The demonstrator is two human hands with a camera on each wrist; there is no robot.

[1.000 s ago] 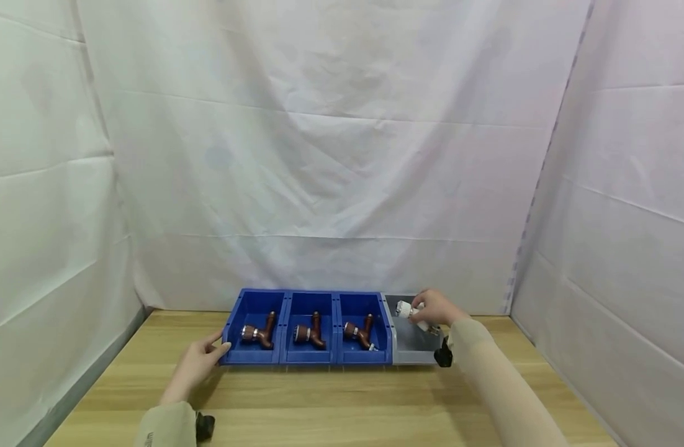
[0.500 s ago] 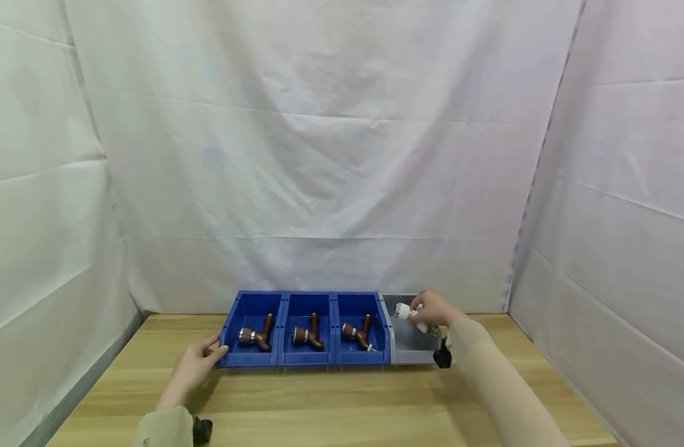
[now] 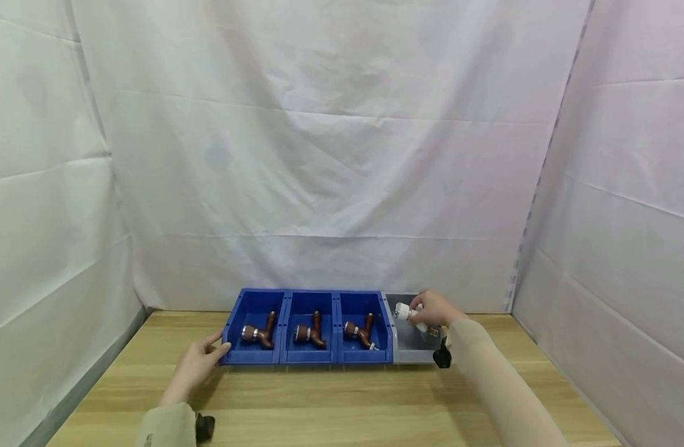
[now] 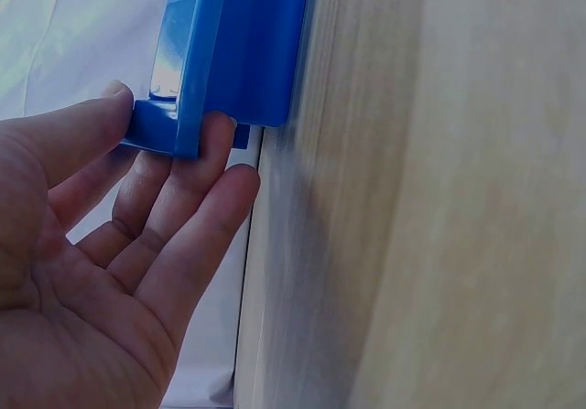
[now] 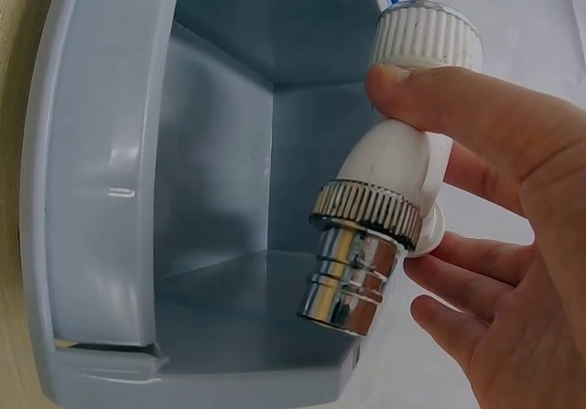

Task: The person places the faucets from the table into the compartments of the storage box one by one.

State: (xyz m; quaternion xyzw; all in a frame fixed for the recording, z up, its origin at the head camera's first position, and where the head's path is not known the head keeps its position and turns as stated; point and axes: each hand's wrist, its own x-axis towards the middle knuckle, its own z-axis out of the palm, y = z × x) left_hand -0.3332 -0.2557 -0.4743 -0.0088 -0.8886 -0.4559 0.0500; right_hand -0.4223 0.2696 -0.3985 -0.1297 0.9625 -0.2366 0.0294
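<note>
My right hand [image 3: 436, 308] pinches a white plastic tap [image 5: 389, 157] between thumb and fingers. The tap has a ribbed white knob [image 5: 428, 36] and a chrome hose end [image 5: 348, 285], and it is held over the open grey bin [image 5: 101, 199]. At the left end of the bin row, my left hand [image 3: 195, 361] grips the front corner of a blue bin [image 4: 188, 70], thumb on one side of the wall and fingers on the other. One brown tap lies in each blue bin: a left one [image 3: 258, 335], a middle one [image 3: 308, 333] and a right one [image 3: 359, 332].
The blue bins and the grey bin stand side by side at the back of a wooden table [image 3: 319, 403]. A white cloth [image 3: 331, 186] hangs behind, with more white sheeting on both sides. A small metal end piece [image 3: 373, 347] shows on the right brown tap.
The head view sways slightly. My left hand stays at the blue bin's corner, and the right hand keeps the white tap over the grey bin with barely any movement.
</note>
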